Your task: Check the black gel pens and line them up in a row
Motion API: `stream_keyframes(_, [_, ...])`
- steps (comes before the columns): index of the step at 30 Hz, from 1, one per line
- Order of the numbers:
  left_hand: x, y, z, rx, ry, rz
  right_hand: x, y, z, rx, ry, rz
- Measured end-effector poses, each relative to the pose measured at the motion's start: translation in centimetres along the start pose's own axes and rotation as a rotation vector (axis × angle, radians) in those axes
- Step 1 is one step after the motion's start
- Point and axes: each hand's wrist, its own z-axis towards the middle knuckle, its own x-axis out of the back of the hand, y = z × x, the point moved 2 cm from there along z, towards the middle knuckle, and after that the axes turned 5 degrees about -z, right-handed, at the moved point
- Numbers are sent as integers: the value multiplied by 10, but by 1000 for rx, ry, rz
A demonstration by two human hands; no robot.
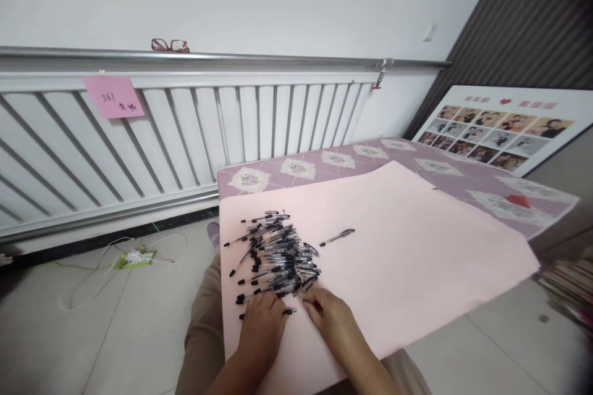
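A dense heap of black-and-clear pens (278, 253) lies on the left part of a pale pink sheet (407, 259), most of them roughly side by side. My left hand (264, 324) is at the near edge of the heap with its fingers curled down over a pen (291, 311), whose two ends stick out on either side. Just to the right, my right hand (331, 315) has thumb and fingertips pinched together beside the heap's near right corner; what sits between them is too small to make out. One single pen (337, 237) lies apart, right of the heap.
The sheet covers a table with a purple patterned cloth (338, 160). Behind stands a white radiator (259, 117) with a pink note (113, 97); glasses (170, 45) rest on the pipe above. A photo board (498, 129) leans at right. A power strip (135, 258) lies on the floor.
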Motion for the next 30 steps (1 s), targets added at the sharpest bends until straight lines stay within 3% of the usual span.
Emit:
stream_keyframes(7, [4,1,-2,-92,105,-69,-6,2,-13,-42,-116,-58])
stream_keyframes(20, [6,3,-2,-171,97,-61,-7,0,-12,11,-189,-47])
stream_keyframes(30, [3,1,-2,-185,69,-80,-15,6,-14,64,-103,137])
